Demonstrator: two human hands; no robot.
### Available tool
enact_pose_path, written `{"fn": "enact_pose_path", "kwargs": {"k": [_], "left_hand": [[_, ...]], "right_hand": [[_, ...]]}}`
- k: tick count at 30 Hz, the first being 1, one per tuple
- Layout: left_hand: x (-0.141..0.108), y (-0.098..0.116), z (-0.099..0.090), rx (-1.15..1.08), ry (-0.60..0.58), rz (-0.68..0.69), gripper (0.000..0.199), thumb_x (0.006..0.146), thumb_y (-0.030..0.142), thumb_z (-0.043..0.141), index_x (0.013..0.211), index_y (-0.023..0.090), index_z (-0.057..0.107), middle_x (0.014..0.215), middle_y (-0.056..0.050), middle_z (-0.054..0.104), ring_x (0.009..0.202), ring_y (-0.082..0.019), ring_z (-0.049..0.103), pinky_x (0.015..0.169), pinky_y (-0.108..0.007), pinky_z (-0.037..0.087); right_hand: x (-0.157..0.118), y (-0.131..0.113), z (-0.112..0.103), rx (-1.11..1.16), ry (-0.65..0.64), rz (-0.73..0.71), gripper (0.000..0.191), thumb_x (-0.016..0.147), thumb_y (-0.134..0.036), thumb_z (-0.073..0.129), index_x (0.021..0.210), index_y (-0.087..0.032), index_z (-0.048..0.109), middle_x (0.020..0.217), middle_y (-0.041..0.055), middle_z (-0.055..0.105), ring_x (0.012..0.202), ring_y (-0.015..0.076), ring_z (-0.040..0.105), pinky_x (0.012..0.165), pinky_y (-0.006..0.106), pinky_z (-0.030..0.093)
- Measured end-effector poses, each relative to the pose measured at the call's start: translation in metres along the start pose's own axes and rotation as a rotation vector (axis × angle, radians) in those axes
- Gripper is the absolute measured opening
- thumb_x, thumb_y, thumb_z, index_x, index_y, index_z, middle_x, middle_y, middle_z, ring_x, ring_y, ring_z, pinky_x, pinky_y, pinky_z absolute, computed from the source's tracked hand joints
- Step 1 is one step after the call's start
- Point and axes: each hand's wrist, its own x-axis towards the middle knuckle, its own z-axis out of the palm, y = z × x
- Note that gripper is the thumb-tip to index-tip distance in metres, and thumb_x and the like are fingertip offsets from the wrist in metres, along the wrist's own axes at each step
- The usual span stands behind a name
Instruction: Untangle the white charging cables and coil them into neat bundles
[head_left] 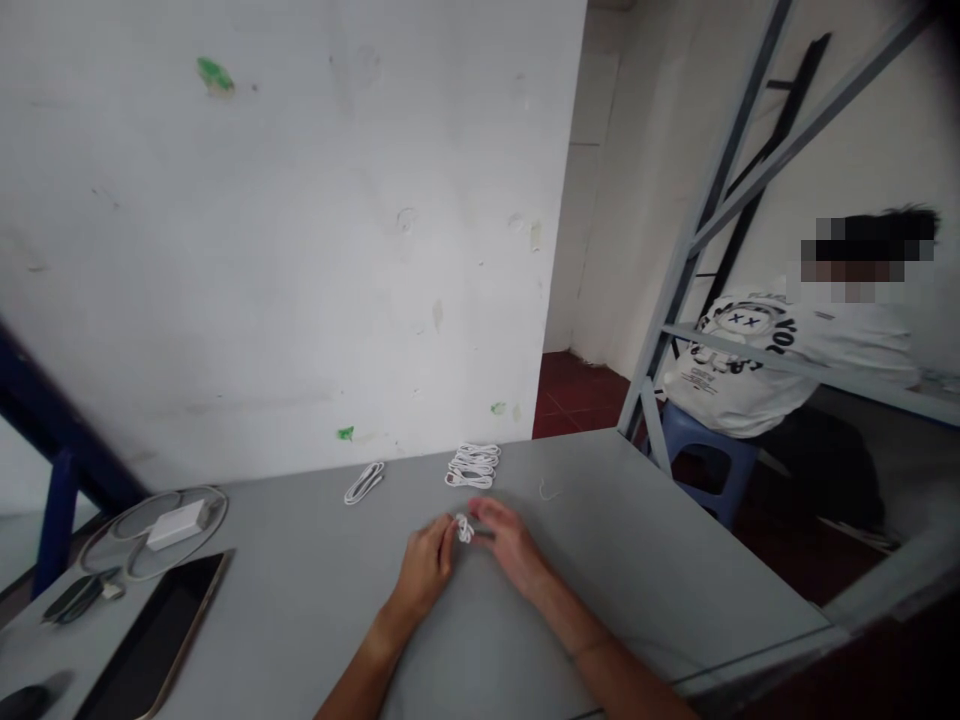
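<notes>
A small white coiled cable (464, 529) is held up over the grey table, between my two hands. My left hand (429, 562) is closed, its thumb and fingers pinching the bundle from the left. On the other side my right hand (511, 543) has its fingers and thumb apart close to the coil; whether they touch it I cannot tell. Just beyond lies a row of folded white cables (473, 465), one showing a USB plug. Farther left rests a single looped white cable (364, 483). A thin white strand (549, 490) lies to the right.
On the left of the table (300, 600) are a white power adapter (178, 525) with its cord, a dark cable bundle (79, 597) and a black tablet (154, 640). A wall stands behind. To the right, past a metal frame (686, 250), a person (750, 350) sits on a blue stool (709, 460).
</notes>
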Motion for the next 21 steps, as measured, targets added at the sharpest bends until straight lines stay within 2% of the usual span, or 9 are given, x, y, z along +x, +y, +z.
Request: {"fn": "enact_pose_path", "kwargs": {"k": [2,4,6,8,10,14,16,18,21], "left_hand": [[0.0,0.002,-0.001,0.018,-0.019,0.042,0.032,0.104,0.033,0.04,0.077,0.025,0.053,0.068,-0.003,0.062,0.061,-0.018,0.056,0.064,-0.029,0.042],[0.0,0.005,-0.002,0.015,-0.048,0.059,0.032,0.104,0.034,0.04,0.076,0.024,0.053,0.069,-0.004,0.062,0.063,-0.018,0.057,0.066,-0.03,0.043],[0.0,0.008,-0.002,-0.022,-0.074,0.016,0.034,0.105,0.036,0.039,0.075,0.024,0.052,0.068,-0.003,0.062,0.062,-0.018,0.057,0.065,-0.03,0.043],[0.001,0.009,-0.001,-0.105,-0.106,-0.068,0.038,0.106,0.041,0.037,0.075,0.024,0.052,0.067,-0.002,0.06,0.061,-0.017,0.056,0.064,-0.029,0.043],[0.003,0.007,0.0,-0.207,-0.148,-0.139,0.043,0.106,0.048,0.035,0.074,0.024,0.05,0.064,-0.001,0.058,0.06,-0.017,0.054,0.061,-0.028,0.042],[0.006,-0.002,-0.001,-0.268,-0.174,-0.182,0.048,0.104,0.054,0.034,0.068,0.025,0.044,0.061,0.001,0.053,0.058,-0.015,0.048,0.057,-0.027,0.039],[0.005,-0.004,-0.002,-0.188,-0.152,-0.165,0.044,0.104,0.048,0.036,0.069,0.024,0.046,0.063,0.001,0.054,0.06,-0.015,0.049,0.06,-0.028,0.04],[0.004,-0.003,-0.003,-0.081,-0.12,-0.14,0.039,0.104,0.041,0.037,0.071,0.024,0.048,0.063,0.0,0.056,0.06,-0.016,0.05,0.063,-0.028,0.04],[0.001,0.001,-0.003,-0.005,-0.096,-0.089,0.038,0.106,0.036,0.035,0.074,0.023,0.051,0.067,-0.002,0.061,0.061,-0.017,0.054,0.066,-0.029,0.042]], "right_hand": [[-0.002,-0.001,0.0,-0.008,0.014,0.148,0.043,0.066,-0.064,0.059,0.073,-0.022,0.065,0.077,0.0044,0.066,0.068,0.0206,0.062,0.047,0.026,0.046],[-0.005,-0.003,0.001,-0.073,-0.118,0.23,0.043,0.068,-0.063,0.059,0.067,-0.02,0.063,0.06,0.0013,0.062,0.049,0.0155,0.056,0.037,0.022,0.036],[-0.009,-0.005,0.002,-0.091,-0.27,0.22,0.034,0.068,-0.055,0.065,0.073,-0.021,0.063,0.056,-0.0021,0.059,0.042,0.0129,0.052,0.034,0.021,0.032],[-0.011,-0.007,0.002,-0.093,-0.332,0.161,0.028,0.068,-0.046,0.068,0.084,-0.024,0.063,0.061,-0.0035,0.061,0.045,0.0135,0.055,0.035,0.02,0.033],[-0.012,-0.007,0.002,-0.125,-0.327,0.081,0.027,0.067,-0.039,0.07,0.089,-0.027,0.062,0.068,-0.0037,0.063,0.052,0.0158,0.06,0.038,0.021,0.039],[-0.01,-0.003,0.004,-0.261,-0.161,-0.242,0.017,0.063,-0.025,0.072,0.079,-0.027,0.065,0.087,-0.0009,0.065,0.085,0.0217,0.064,0.069,0.03,0.051],[-0.007,-0.001,0.005,-0.237,-0.12,-0.286,0.021,0.058,-0.023,0.075,0.077,-0.026,0.067,0.1,0.0015,0.065,0.097,0.0243,0.061,0.078,0.032,0.05],[-0.003,-0.001,0.004,-0.111,-0.068,-0.147,0.027,0.053,-0.03,0.077,0.078,-0.024,0.067,0.099,0.0033,0.067,0.093,0.0248,0.062,0.073,0.031,0.051],[-0.001,-0.003,0.0,0.057,-0.016,0.182,0.038,0.059,-0.056,0.067,0.071,-0.019,0.065,0.071,0.0036,0.068,0.061,0.0189,0.062,0.049,0.025,0.045]]}}
